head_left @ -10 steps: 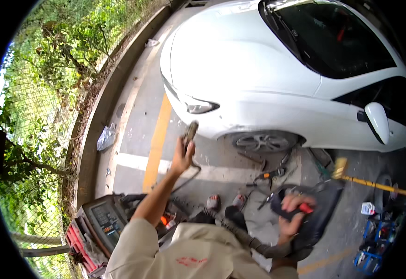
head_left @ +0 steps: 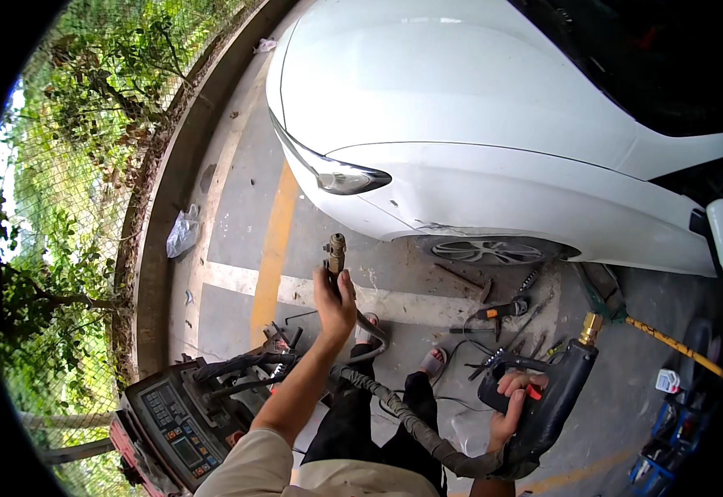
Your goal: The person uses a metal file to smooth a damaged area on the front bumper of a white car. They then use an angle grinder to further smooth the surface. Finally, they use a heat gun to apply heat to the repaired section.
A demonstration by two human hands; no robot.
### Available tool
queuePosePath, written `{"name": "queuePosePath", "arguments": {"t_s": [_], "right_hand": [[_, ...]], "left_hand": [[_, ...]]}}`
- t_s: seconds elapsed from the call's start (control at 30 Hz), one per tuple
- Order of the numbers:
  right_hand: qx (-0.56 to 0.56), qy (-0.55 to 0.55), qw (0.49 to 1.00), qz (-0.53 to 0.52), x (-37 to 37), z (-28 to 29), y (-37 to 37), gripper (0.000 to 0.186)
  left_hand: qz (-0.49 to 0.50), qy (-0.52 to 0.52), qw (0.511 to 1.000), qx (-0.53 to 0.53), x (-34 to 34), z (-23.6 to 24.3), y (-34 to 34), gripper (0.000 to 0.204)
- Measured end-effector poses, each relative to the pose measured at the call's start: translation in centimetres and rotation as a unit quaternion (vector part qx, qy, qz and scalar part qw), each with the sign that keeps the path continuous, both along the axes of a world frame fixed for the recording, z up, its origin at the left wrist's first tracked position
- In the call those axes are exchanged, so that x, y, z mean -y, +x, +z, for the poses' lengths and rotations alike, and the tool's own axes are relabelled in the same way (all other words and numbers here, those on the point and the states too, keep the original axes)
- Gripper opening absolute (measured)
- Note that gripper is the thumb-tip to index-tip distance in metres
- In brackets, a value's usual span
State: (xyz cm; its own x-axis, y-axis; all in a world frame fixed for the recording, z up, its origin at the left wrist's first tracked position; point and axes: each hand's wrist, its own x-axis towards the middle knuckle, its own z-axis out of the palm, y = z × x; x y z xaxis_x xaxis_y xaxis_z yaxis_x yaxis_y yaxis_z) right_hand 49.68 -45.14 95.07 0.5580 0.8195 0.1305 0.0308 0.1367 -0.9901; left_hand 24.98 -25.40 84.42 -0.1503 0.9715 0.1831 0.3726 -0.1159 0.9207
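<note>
My left hand (head_left: 334,302) is wrapped round a brass-coloured cable end (head_left: 337,253) with a side screw, held upright in front of the white car (head_left: 461,186). A thick grey cable runs down from that hand. In my right hand (head_left: 510,406) is a black welding gun (head_left: 556,389), with a finger by its red trigger. Its brass tip (head_left: 591,329) points up toward the car, and a sleeved cable (head_left: 411,422) trails from its base. The fender is scuffed above the front wheel (head_left: 487,250); neither tool touches the car.
A control machine (head_left: 175,431) with a button panel stands at lower left. On the ground lie a hammer (head_left: 469,282), an orange-and-black power tool (head_left: 506,309) and loose cables. A yellow bar (head_left: 676,348) and blue tool rack (head_left: 660,447) are at right. A kerb (head_left: 159,248) runs along the left.
My view has shifted closer to the car. The welding gun sits lower and to the left in the view, its shape now clear of blur. Both hands keep their hold.
</note>
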Motion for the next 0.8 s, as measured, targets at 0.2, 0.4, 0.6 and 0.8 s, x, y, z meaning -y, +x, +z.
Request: {"name": "queuePosePath", "arguments": {"t_s": [0.2,0.4,0.6,0.8], "right_hand": [[-0.029,-0.115,0.993,0.003,-3.9,-5.0,-3.9,0.025],[-0.008,-0.148,0.989,0.018,-6.7,-6.3,-7.4,0.026],[0.005,-0.157,0.988,0.002,-9.1,-5.7,-9.7,0.028],[-0.01,-0.141,0.99,0.02,-10.9,-6.1,-11.3,0.028]], "left_hand": [[0.226,-0.038,0.973,-0.028,-5.2,-8.9,1.9,0.025],[0.247,-0.065,0.962,-0.095,-7.3,-12.2,-3.2,0.032],[0.155,0.144,0.97,-0.121,-11.5,-4.9,-11.2,0.031],[0.357,0.524,0.767,-0.099,-9.9,14.3,-12.1,0.038]]}}
